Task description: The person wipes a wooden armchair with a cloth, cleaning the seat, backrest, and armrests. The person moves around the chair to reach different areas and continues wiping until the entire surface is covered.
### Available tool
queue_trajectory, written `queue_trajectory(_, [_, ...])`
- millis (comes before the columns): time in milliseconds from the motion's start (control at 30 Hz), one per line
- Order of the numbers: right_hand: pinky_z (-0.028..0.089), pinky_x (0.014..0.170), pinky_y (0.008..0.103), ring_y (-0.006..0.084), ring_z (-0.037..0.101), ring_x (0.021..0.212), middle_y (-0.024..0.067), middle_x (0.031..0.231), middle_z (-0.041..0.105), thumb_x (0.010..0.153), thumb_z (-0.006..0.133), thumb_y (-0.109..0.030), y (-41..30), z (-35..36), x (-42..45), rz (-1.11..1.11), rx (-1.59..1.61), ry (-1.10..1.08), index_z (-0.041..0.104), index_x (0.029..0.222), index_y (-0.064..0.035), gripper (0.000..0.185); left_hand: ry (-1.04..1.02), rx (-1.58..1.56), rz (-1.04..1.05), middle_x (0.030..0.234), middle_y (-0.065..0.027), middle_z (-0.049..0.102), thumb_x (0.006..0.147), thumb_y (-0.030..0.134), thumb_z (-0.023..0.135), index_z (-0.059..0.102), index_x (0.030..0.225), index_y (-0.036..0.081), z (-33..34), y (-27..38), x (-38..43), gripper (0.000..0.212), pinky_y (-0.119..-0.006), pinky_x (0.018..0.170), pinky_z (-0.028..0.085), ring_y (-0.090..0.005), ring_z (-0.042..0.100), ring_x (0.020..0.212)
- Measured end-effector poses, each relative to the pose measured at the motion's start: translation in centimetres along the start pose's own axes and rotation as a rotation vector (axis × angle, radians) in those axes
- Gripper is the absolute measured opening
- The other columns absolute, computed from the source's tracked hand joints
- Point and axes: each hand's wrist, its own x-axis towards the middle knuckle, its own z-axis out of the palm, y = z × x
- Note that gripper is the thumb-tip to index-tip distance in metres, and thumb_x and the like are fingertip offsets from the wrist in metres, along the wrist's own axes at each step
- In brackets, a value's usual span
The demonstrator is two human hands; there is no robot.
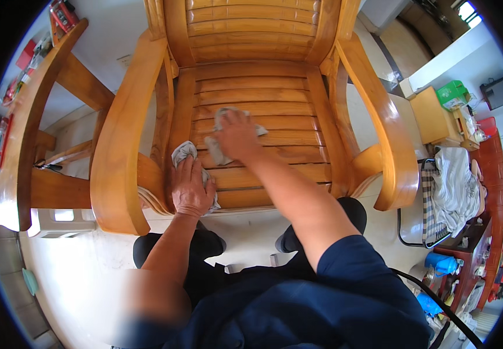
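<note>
A varnished wooden armchair (251,109) with a slatted seat stands before me. Near the seat's middle, my right hand (237,133) presses a light grey cloth (219,150) flat against the slats; the hand is slightly blurred. At the seat's front left corner, my left hand (191,186) is on a second, crumpled grey cloth (184,150). Part of that cloth bunches up beyond the fingertips, and another part shows beside the thumb. My palms hide the middle of both cloths.
Curved armrests flank the seat, the left armrest (123,144) and the right armrest (376,118). Farther left is a wooden table or stand (44,126) with items on it. To the right, a folding chair (430,205) bears a striped garment (454,187). A blue jug (441,263) is near a dark red cabinet (465,248).
</note>
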Motion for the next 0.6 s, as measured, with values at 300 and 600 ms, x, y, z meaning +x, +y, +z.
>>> queue_trajectory(300, [0.027,0.128,0.0559,0.0359,0.033,0.156,0.0139,0.169,0.038,0.109,0.052,-0.044,17.1,-5.3,-8.0,0.463,-0.069,0.048,0.051,0.156,-0.0076,0.059,0.038,0.009,0.021,0.151,-0.0206,0.057,0.091,0.032,0.070,0.060,0.145,0.002,-0.2,0.3,0.0,0.063,-0.059,0.123,0.034,-0.0405,0.050,0.142])
queue_trajectory(600, [0.031,0.124,0.0569,0.0398,0.042,0.150,0.0164,0.161,0.047,0.105,0.058,-0.038,15.8,-4.9,-15.2,0.338,-0.068,0.192,0.057,0.149,-0.0036,0.056,0.075,0.034,0.025,0.150,-0.0184,0.058,0.094,0.037,0.067,0.062,0.141,0.003,0.1,0.1,0.0,0.059,-0.057,0.123,0.034,-0.0384,0.050,0.142])
